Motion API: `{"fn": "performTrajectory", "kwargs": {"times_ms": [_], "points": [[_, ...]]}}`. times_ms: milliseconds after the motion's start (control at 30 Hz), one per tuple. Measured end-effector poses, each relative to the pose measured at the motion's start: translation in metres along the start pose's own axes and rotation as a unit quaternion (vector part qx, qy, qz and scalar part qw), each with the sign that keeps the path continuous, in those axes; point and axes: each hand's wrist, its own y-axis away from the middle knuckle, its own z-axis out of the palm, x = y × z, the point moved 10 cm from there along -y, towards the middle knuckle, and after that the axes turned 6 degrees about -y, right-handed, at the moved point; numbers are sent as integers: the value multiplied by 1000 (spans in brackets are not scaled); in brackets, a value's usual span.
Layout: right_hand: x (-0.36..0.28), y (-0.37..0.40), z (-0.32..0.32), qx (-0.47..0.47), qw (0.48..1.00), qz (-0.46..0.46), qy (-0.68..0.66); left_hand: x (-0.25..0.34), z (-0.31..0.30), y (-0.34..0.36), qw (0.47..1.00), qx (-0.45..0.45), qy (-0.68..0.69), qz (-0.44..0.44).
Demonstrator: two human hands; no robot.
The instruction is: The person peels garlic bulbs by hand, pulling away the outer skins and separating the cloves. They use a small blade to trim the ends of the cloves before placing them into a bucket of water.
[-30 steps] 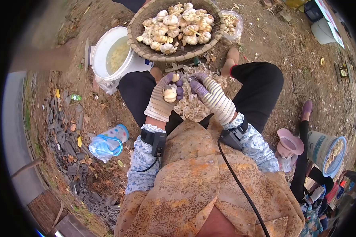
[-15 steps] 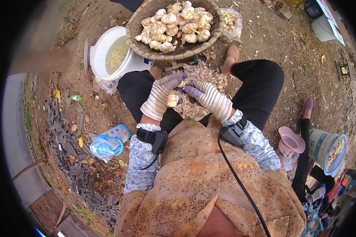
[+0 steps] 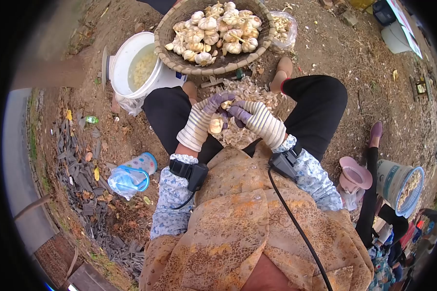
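My left hand (image 3: 199, 123), in a striped glove with purple fingertips, cups a garlic bulb (image 3: 215, 125) in its palm. My right hand (image 3: 255, 120), gloved the same way, meets it, and both sets of fingertips pinch a small garlic clove (image 3: 226, 104) between them. Both hands hover between my knees above a heap of papery garlic skins (image 3: 245, 133) on the ground. Farther out, a round woven basket (image 3: 179, 60) holds several whole garlic bulbs (image 3: 213, 29).
A white bucket (image 3: 126, 60) with peeled cloves in water stands left of the basket. A plastic bag of cloves (image 3: 282, 26) lies to the basket's right. A blue-rimmed container (image 3: 131, 174) lies at my left. Another person's leg (image 3: 371, 194), a pink hat (image 3: 355, 175) and a bucket (image 3: 398, 186) are at the right.
My left hand has turned from palm-up to palm sideways and closed toward the right hand; both hands now pinch the clove that the left fingertips held.
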Motion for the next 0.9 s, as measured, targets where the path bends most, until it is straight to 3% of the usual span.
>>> {"fn": "performTrajectory", "kwargs": {"times_ms": [100, 167, 233, 300, 367, 433, 500, 567, 633, 767, 800, 900], "points": [[-3, 0, 0, 7, 999, -30, 17, 0, 7, 3, 997, -61, -55, 15], [0, 2, 6, -37, 999, 16, -18, 1, -1, 4, 997, -38, -58, 21], [-9, 8, 9, -63, 997, 29, -39, -10, -11, -1, 989, -79, 122, -6], [-10, 11, 10, -89, 993, 42, -59, -7, -11, -4, 982, -89, 165, -6], [-1, 9, 4, -68, 995, 50, -60, 1, -26, -1, 999, 15, 2, 28], [11, 2, -1, -55, 995, 60, -50, 1, -27, 1, 997, 28, -66, 10], [5, -5, -12, -5, 997, -1, 73, 2, -24, 1, 985, 30, -168, 1], [1, -9, -10, -2, 991, -14, 131, 6, -22, -2, 974, 22, -224, 25], [8, -12, -4, -16, 986, -24, 167, 18, -10, -1, 930, -6, -359, 83], [5, -9, 3, -28, 976, -67, 205, 13, -5, -3, 880, -46, -466, 80], [4, -8, 4, -29, 976, -66, 205, 21, 3, -1, 862, -61, -482, 144], [5, -8, 6, -40, 971, -63, 226, 16, 1, 0, 868, -91, -482, 81]]}}
